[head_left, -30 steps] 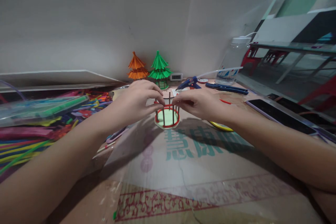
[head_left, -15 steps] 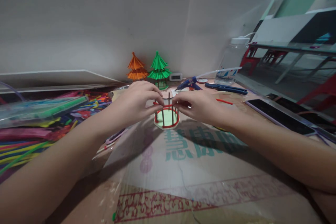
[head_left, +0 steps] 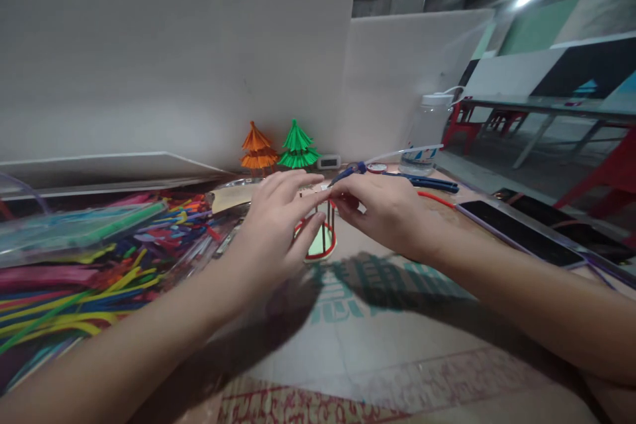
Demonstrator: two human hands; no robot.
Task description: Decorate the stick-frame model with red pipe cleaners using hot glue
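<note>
My left hand (head_left: 283,218) reaches over the left side of a small model, fingers stretched out and thumb apart, its index tip meeting my right fingertips. My right hand (head_left: 380,209) is closed in a pinch beside the tops of the posts; what it pinches is hidden. The model has a pale green round base (head_left: 318,249) rimmed in red, with thin brown posts (head_left: 324,235) standing upright. My left fingers cover part of it. A red fuzzy stem (head_left: 436,197) emerges from behind my right hand; I cannot tell whether it is held.
Orange (head_left: 258,146) and green (head_left: 298,146) tiered-roof models stand at the back beside a small white display (head_left: 328,161). A blue glue gun (head_left: 350,171), a water bottle (head_left: 426,136) and a phone (head_left: 519,233) lie rightward. Colourful fuzzy stems (head_left: 99,288) and a plastic case (head_left: 79,232) fill the left.
My left hand has moved right and over the model, its fingers straightening toward my right fingertips. More of the red stem shows on the right. The camera view has tilted up slightly.
</note>
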